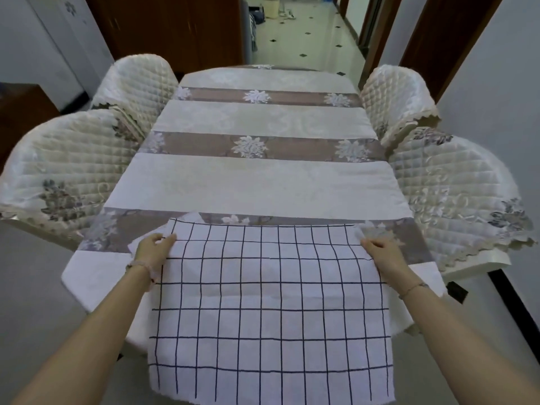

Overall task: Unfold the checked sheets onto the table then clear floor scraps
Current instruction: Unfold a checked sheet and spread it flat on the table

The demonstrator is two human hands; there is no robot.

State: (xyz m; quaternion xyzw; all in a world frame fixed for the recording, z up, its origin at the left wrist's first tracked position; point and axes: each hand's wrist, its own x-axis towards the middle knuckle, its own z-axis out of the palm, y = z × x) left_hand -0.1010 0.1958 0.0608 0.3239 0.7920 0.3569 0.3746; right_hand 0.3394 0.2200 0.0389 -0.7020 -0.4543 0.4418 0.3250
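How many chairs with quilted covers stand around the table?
4. Left of the table: near left chair, far left chair. Right: near right chair, far right chair. Others may be hidden out of view.

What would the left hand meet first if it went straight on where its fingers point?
The left hand would likely slide over the checked sheet it pinches, then the tablecloth; nothing else stands there.

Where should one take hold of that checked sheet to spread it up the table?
By its two far corners, from the side edges, as the left hand and right hand do. The checked sheet lies flat, near end hanging off the table, so pulling the corners likely keeps it taut.
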